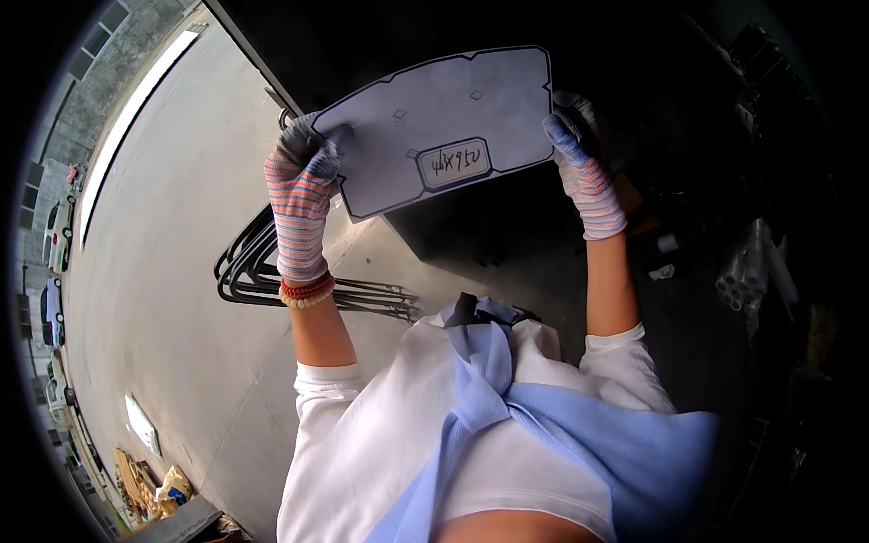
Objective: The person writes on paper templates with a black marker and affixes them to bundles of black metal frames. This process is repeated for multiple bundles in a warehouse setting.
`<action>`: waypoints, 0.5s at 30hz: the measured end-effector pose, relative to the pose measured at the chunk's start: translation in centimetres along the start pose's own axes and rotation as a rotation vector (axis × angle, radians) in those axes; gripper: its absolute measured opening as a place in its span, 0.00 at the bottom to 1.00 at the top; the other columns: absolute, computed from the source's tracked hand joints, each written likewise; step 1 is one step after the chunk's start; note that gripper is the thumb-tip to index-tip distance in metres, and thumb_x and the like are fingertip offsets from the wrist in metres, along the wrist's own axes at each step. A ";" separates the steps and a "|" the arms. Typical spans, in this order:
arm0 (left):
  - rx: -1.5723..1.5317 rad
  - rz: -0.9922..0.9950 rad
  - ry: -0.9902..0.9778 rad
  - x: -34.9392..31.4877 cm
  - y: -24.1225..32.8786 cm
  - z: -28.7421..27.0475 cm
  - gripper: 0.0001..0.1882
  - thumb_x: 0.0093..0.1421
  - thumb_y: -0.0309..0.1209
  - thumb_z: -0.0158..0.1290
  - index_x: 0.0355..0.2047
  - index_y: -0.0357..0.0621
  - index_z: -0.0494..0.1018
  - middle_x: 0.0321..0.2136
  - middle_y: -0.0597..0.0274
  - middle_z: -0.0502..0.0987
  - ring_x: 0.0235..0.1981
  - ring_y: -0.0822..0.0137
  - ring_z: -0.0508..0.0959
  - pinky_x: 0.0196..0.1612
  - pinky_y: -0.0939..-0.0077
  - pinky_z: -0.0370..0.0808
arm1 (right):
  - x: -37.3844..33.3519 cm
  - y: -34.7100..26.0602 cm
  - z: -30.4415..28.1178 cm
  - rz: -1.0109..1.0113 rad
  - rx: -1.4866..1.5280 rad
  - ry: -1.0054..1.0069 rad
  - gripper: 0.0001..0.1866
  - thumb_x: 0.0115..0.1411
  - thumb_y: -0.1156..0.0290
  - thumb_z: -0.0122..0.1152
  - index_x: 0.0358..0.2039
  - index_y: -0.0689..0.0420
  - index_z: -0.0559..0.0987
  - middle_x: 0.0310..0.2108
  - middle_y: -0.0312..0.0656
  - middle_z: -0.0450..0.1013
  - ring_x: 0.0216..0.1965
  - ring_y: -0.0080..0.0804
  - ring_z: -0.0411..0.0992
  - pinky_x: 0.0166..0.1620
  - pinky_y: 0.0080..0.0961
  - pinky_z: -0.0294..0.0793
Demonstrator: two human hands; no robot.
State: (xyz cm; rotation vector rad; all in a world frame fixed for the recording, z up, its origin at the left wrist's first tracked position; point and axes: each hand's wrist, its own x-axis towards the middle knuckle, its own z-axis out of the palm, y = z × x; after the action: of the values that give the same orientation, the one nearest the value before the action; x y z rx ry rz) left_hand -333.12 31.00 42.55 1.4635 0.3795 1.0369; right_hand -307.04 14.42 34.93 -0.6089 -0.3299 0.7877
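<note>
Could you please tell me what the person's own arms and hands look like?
The left hand and right hand wear matching knitted gloves striped in orange, blue and white, darker blue-grey at the thumbs. Red and cream beaded bracelets circle the left wrist; none shows on the right. White short sleeves end above bare forearms.

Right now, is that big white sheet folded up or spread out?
Spread out: the white sheet shows its broad face between the left grip and right grip, each holding one end.
</note>
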 end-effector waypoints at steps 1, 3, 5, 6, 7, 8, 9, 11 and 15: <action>-0.019 -0.009 -0.026 0.1 0.3 0.6 0.09 0.51 0.24 0.52 0.34 0.41 0.71 0.26 0.67 0.74 0.25 0.79 0.72 0.27 0.89 0.69 | -0.5 0.3 -2.4 0.208 0.413 0.137 0.06 0.51 0.79 0.52 0.32 0.59 0.69 0.30 0.37 0.67 0.32 0.26 0.68 0.45 0.20 0.68; -0.020 0.016 -0.085 0.2 -0.1 1.3 0.09 0.51 0.24 0.52 0.35 0.41 0.71 0.27 0.66 0.74 0.26 0.78 0.72 0.28 0.88 0.70 | -3.5 0.8 -3.4 0.249 0.244 0.185 0.04 0.51 0.78 0.52 0.29 0.61 0.72 0.27 0.36 0.69 0.28 0.31 0.70 0.40 0.20 0.71; 0.002 0.078 -0.167 0.5 -1.4 2.0 0.11 0.51 0.25 0.53 0.36 0.40 0.71 0.27 0.65 0.74 0.27 0.77 0.73 0.30 0.87 0.70 | -7.3 -0.4 0.6 0.279 0.025 0.196 0.04 0.51 0.77 0.52 0.28 0.63 0.74 0.27 0.37 0.70 0.27 0.33 0.72 0.36 0.22 0.74; 0.149 0.160 -0.106 0.4 -1.6 2.9 0.12 0.50 0.25 0.53 0.37 0.40 0.70 0.28 0.64 0.74 0.27 0.76 0.73 0.31 0.87 0.71 | -8.9 -1.3 2.9 0.279 -0.112 0.192 0.05 0.51 0.77 0.53 0.29 0.63 0.74 0.29 0.38 0.71 0.28 0.34 0.72 0.34 0.24 0.75; 0.273 0.244 -0.061 0.5 -1.7 4.7 0.13 0.50 0.24 0.53 0.37 0.40 0.70 0.29 0.63 0.75 0.27 0.75 0.73 0.31 0.86 0.71 | -10.1 -1.2 1.4 0.038 -0.227 0.167 0.09 0.51 0.75 0.52 0.33 0.64 0.74 0.33 0.41 0.71 0.31 0.36 0.72 0.34 0.29 0.75; 0.411 0.336 -0.004 0.5 -1.6 6.3 0.14 0.50 0.24 0.54 0.38 0.39 0.70 0.30 0.62 0.75 0.27 0.74 0.73 0.32 0.86 0.71 | -11.0 -1.6 1.6 -0.127 -0.254 0.223 0.09 0.52 0.75 0.51 0.34 0.64 0.74 0.33 0.42 0.71 0.32 0.36 0.72 0.35 0.31 0.75; 0.262 0.372 0.091 -0.2 -1.3 7.8 0.17 0.48 0.21 0.55 0.40 0.40 0.69 0.33 0.59 0.74 0.28 0.71 0.74 0.33 0.83 0.72 | -11.9 -1.8 2.3 -0.293 -0.283 0.279 0.10 0.53 0.75 0.49 0.35 0.64 0.73 0.33 0.42 0.71 0.32 0.37 0.72 0.36 0.34 0.75; 0.320 0.398 -0.022 -2.8 -0.4 10.8 0.18 0.47 0.17 0.54 0.40 0.42 0.69 0.34 0.60 0.74 0.31 0.70 0.74 0.34 0.80 0.72 | -13.7 -2.4 2.2 -0.549 -0.375 0.293 0.12 0.54 0.76 0.45 0.39 0.63 0.73 0.34 0.42 0.71 0.32 0.36 0.72 0.37 0.32 0.74; 0.438 0.494 -0.433 -8.0 -1.6 19.7 0.18 0.45 0.17 0.53 0.39 0.40 0.70 0.32 0.58 0.73 0.32 0.67 0.74 0.36 0.79 0.71 | -15.8 -2.9 -0.8 -0.692 -0.730 0.647 0.12 0.52 0.77 0.46 0.37 0.63 0.73 0.35 0.43 0.71 0.28 0.32 0.71 0.33 0.23 0.72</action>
State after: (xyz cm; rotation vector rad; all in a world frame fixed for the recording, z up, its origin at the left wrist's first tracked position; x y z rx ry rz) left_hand -321.76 13.01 40.95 2.1952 -0.0868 1.0142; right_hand -315.59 0.79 35.24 -1.2956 -0.1947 -0.2458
